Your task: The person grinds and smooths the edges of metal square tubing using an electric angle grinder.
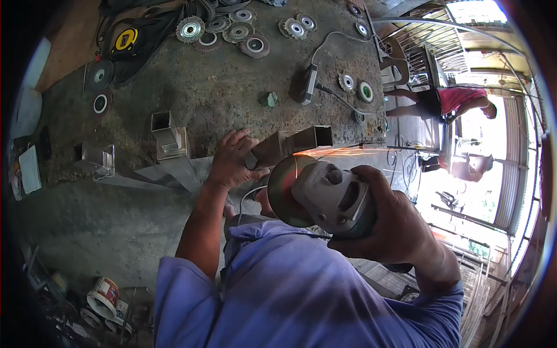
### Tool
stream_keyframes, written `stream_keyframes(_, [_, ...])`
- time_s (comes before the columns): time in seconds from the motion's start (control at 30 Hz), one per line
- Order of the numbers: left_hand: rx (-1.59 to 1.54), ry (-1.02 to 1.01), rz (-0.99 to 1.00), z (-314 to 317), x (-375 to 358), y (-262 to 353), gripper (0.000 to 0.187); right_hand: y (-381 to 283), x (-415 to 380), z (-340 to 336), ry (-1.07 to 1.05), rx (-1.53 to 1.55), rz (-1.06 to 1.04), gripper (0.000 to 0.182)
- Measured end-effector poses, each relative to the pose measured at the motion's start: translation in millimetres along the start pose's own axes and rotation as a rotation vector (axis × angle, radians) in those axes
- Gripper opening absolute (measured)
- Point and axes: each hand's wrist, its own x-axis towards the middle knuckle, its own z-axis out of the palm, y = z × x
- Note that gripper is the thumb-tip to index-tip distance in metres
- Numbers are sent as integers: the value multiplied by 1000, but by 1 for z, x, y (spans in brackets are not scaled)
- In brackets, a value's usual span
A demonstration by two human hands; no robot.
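Observation:
My right hand [394, 214] is wrapped round the body of a grey angle grinder [331, 197]. Its disc [284, 191] meets the near side of a square metal tube [272, 149] at the bench edge, and orange sparks [336, 152] stream off to the right. At the tube's left end, my left hand [235, 156] grips it between thumb and fingers, some fingertips lying on the bench. A short square tube piece [315, 137] joins that tube on its right. Further left, another joined tube piece [168, 136] stands at the edge.
Several flap discs [238, 32] lie on the worn bench [214, 81], with a yellow tape measure [126, 39] at the far left. A power strip [309, 84] with cables lies towards the right. Another person [458, 100] is beyond the bench. Buckets [103, 294] stand lower left.

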Motion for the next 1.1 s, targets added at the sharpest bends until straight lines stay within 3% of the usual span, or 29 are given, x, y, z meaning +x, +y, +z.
stream_keyframes(0.37, [21,29,25,1,0,1,84,5,-1,4,25,-11,-60,109])
stream_keyframes(0.47, [15,23,32,2,0,-2,83,4,-1,4,41,17,-122,92])
stream_keyframes(0.57, [11,18,22,1,0,0,83,7,0,6,29,-2,-89,109])
stream_keyframes(0.87, [35,33,34,3,-1,-1,86,8,-1,9,57,-15,-127,106])
stream_keyframes(0.97, [40,24,26,4,-1,-3,87,9,-1,11,76,14,-172,92])
stream_keyframes(1.1, [29,31,27,3,-1,-1,89,10,-1,12,80,14,-183,92])
